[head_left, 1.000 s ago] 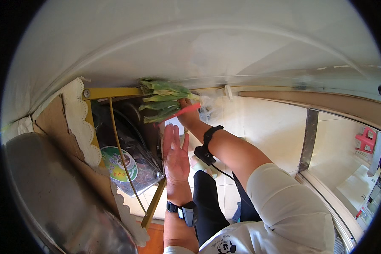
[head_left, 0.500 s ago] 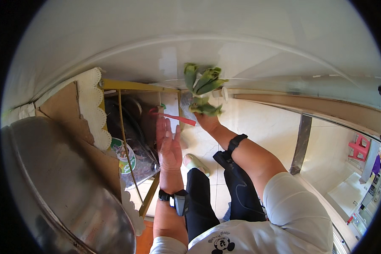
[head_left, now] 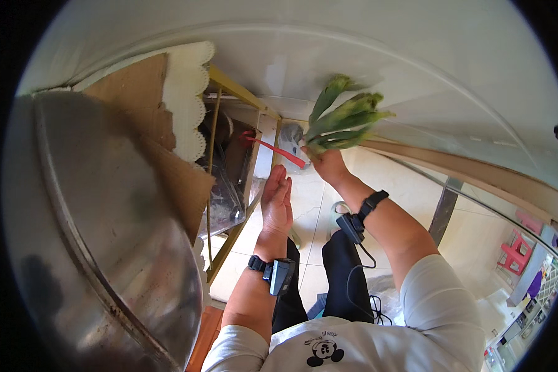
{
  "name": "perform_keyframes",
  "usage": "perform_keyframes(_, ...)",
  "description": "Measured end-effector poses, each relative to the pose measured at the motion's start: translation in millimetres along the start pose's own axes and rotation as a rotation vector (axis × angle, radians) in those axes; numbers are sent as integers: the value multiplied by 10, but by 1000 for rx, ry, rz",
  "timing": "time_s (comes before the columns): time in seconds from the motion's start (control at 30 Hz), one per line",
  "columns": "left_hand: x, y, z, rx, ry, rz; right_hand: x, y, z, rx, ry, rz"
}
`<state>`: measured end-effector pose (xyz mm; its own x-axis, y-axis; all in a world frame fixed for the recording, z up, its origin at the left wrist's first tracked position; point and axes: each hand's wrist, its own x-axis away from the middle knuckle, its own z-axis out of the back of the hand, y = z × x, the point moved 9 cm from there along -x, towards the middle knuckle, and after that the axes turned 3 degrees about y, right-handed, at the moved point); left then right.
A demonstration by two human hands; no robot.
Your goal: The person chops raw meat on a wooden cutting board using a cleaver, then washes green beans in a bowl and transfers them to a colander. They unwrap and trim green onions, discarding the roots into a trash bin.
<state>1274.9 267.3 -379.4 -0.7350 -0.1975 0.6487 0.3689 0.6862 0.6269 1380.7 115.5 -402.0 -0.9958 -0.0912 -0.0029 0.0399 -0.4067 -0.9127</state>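
Observation:
My right hand grips a bunch of long green leaves by its lower end. The leaf tips fan out upward near the pale wall panel. What sort of vegetable it is, I cannot tell for certain. My left hand is held up to the left with fingers stretched out and nothing in them. Just above its fingertips, a red strap slants out from the shelf. A grey plastic bag lies behind the strap, on the floor by the wall.
A large metal pot or basin fills the left side, beside cardboard and a scalloped white cover. Below is a yellow-framed shelf holding dark bags. A wooden-edged sliding track runs to the right. A red stool stands beyond it.
The view has shifted, so the pot and shelf look bigger. Both hands now appear further right in the picture, the left one clear of the shelf opening. The leaves are spread wider.

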Motion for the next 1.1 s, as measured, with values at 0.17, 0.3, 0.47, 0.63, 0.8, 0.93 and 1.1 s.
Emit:
perform_keyframes(0.17,144,-128,130,-14,19,39,-59,-143,-31,7,-83,47)
perform_keyframes(0.3,166,-168,221,-16,29,33,-108,-314,-89,200,-208,182)
perform_keyframes(0.47,89,-219,239,-47,21,11,-149,-300,-166,216,-352,-10)
perform_keyframes(0.63,1,-129,-86,-417,-108,-134,155,-165,-257,226,-410,-77)
perform_keyframes(0.8,-150,-302,-177,-295,-184,-275,516,-86,-265,-138,-329,-37)
perform_keyframes(0.93,-294,-572,-35,-500,-130,-207,688,35,-318,-148,-318,-95)
perform_keyframes(1.1,-148,-493,-15,-595,-159,-412,631,635,-216,-82,-272,-391)
